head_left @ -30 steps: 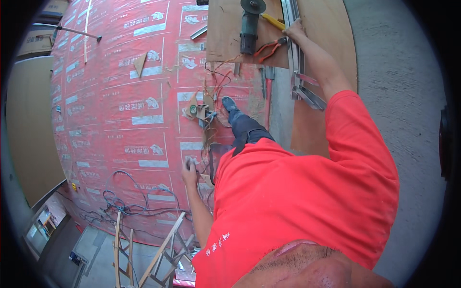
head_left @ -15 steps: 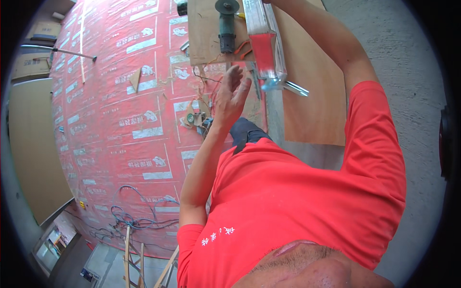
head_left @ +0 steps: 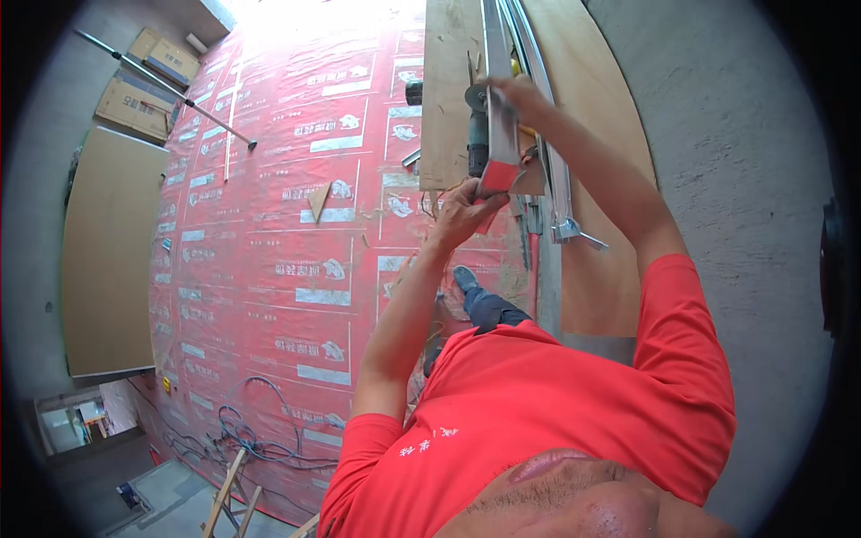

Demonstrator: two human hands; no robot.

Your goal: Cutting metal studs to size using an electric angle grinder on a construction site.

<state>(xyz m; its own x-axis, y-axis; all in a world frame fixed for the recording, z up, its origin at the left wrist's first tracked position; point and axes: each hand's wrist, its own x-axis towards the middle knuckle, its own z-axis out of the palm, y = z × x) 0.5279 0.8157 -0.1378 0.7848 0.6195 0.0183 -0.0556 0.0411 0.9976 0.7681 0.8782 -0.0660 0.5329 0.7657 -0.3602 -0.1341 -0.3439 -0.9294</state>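
A long silver metal profile (head_left: pixel 500 143) with a red panel at its near end runs away from me above a plywood sheet (head_left: pixel 444 72). My right hand (head_left: pixel 518 97) is closed on its middle section. My left hand (head_left: pixel 466 208) grips the near end, fingers wrapped at the red part. Just left of the profile is a green angle grinder (head_left: pixel 477 139) with a dark disc, partly covered by it. More silver profiles (head_left: pixel 558 193) lie to the right, and orange-handled pliers (head_left: pixel 530 154) show partly between them.
Pink printed protective sheeting (head_left: pixel 269 260) covers the floor, with tangled cables (head_left: pixel 247 435) and a wooden folding stand (head_left: pixel 229 484) lower left. Cardboard boxes (head_left: pixel 134 103), a telescopic pole (head_left: pixel 211 117) and a tan board (head_left: pixel 112 251) are at the left. A grey concrete surface (head_left: pixel 735 179) borders the right.
My left hand has risen from beside my body to the profile's end. My right hand now holds one profile left of the others, over the grinder. The view has shifted.
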